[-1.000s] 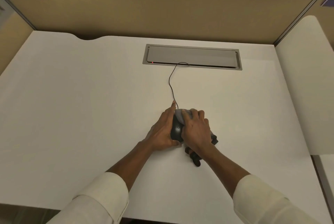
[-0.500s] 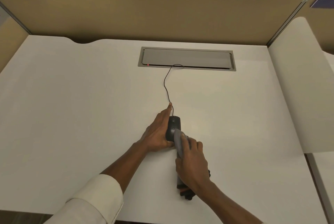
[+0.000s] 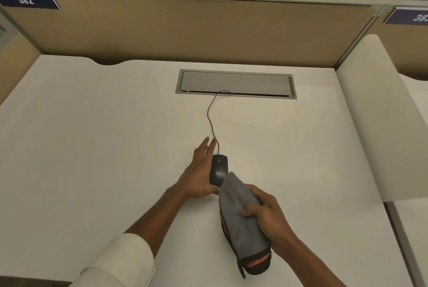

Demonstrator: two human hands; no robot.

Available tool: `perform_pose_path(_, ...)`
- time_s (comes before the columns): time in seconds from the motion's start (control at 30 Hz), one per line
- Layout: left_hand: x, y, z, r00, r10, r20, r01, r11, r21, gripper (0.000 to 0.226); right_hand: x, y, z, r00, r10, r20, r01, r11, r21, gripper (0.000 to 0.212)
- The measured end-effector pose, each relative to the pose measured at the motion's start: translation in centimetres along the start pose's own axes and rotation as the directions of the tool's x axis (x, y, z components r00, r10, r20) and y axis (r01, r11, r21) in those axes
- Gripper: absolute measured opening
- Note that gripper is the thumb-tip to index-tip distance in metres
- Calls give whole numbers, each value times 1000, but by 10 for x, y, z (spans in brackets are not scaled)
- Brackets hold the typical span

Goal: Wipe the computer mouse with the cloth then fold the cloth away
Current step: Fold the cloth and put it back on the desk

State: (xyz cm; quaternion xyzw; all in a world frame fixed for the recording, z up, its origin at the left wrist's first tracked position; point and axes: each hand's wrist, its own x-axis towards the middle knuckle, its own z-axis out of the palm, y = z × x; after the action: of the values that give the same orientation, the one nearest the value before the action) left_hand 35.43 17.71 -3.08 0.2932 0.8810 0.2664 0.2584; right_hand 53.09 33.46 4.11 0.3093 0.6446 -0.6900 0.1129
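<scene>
A black wired computer mouse (image 3: 218, 170) sits on the white desk (image 3: 92, 147), about midway across and somewhat nearer the front edge than the back. Its thin black cable (image 3: 211, 116) snakes toward the back edge and runs into the grey cable hatch (image 3: 235, 83) set into the surface, where a small red light (image 3: 188, 91) glows near the hatch's left end.

The left hand (image 3: 199, 174) lies flat against the left side of the mouse, fingers stretched out straight and close together toward the back edge, thumb tucked at the mouse's near end; it steadies the mouse rather than closing around it.

The right hand (image 3: 266, 213) grips a bunched grey cloth (image 3: 238, 214), fingers curled over the fabric with the thumb pressing on top. The cloth's far tip overlaps the near right end of the mouse; whether it touches is unclear. Its lower end, dark with an orange stripe, hangs toward the front edge.

A tan partition (image 3: 208, 31) rises along the back edge, with blue number tags (image 3: 26, 0) at its upper corners.
</scene>
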Motion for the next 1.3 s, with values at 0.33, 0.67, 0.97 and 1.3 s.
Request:
perform_pose_path(0.33, -58, 78, -10, 887, -402, -227, 185, 759, -624, 20, 12, -16, -31, 996, -77, 34, 60, 938, 342, 51)
perform_pose_path(0.67, -69, 104, -18, 894, -391, -220, 171, 749, -640, 36, 15, -20, -35, 980, -164, 114, 112, 922, 369, 47)
perform_pose_path(0.97, -91, 120, -49, 929, -245, -277, 29, 794, -607, 27, 22, -38, -31, 954, -181, 239, 76, 916, 394, 33)
perform_pose_path(1.3, -116, 75, -115, 967, -66, -246, -73, 853, -516, 16, 54, -84, 0, 750, -356, 557, 373, 924, 88, 56)
